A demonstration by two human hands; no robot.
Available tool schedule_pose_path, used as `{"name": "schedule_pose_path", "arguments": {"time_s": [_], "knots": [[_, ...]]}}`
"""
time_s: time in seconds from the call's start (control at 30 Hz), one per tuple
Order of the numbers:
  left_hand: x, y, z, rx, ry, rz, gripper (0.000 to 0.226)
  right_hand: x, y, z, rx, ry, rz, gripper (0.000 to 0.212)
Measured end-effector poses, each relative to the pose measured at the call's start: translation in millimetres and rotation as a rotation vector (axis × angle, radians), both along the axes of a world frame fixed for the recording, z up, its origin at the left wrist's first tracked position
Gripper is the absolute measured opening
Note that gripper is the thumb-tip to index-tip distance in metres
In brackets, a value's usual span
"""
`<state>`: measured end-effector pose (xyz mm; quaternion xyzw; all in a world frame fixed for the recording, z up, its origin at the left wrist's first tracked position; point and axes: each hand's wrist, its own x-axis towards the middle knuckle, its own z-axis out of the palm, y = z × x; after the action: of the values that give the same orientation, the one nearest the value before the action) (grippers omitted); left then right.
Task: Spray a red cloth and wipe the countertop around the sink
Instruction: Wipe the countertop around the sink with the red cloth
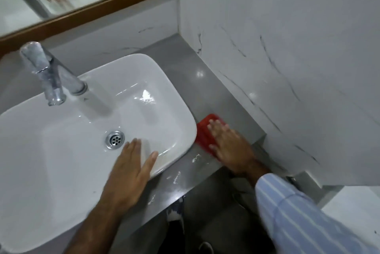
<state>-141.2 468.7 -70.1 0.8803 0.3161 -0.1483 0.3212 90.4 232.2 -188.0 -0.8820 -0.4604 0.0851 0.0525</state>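
A white rectangular sink [144, 64] sits on the grey countertop [185, 62]. A red cloth [202, 133] lies flat on the counter just right of the sink's near right corner. My right hand [230, 145] presses flat on the cloth, fingers spread, covering most of it. My left hand [129, 169] rests flat and open on the sink's front right rim, holding nothing. Wet streaks [174, 178] shine on the counter between my hands. No spray bottle is in view.
A chrome faucet [51, 75] stands at the sink's back left, with the drain [115, 139] in the basin. A marble wall [287, 69] closes the counter on the right. A wood-framed mirror [92, 9] hangs behind. The counter's front edge runs below my hands.
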Motion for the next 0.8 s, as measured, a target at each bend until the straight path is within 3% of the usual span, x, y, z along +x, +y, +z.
{"name": "schedule_pose_path", "arguments": {"time_s": [0.13, 0.23, 0.37, 0.5, 0.6, 0.7, 0.8], "knots": [[-74, 40, -4, 0.159, 0.072, 0.122, 0.09, 32, -8, 3, -0.01, -0.041, -0.464, 0.07], [-128, 70, -1, 0.229, 0.097, 0.207, 0.098, -18, 28, 4, 0.057, -0.076, -0.582, 0.069], [-148, 74, 7, 0.353, -0.003, 0.217, 0.092, -137, 57, -12, 0.069, -0.023, -0.252, 0.068], [-144, 71, 9, 0.358, -0.011, 0.205, 0.086, -101, 21, -15, 0.123, -0.07, 0.116, 0.067], [-147, 74, 7, 0.363, -0.024, 0.186, 0.087, -64, 6, -14, 0.122, -0.045, -0.162, 0.069], [-151, 76, 4, 0.383, -0.029, 0.166, 0.092, -102, 36, -19, 0.15, -0.073, -0.547, 0.065], [-148, 75, 3, 0.409, -0.062, 0.154, 0.096, -171, 71, -18, 0.172, -0.097, -0.57, 0.067]]}}
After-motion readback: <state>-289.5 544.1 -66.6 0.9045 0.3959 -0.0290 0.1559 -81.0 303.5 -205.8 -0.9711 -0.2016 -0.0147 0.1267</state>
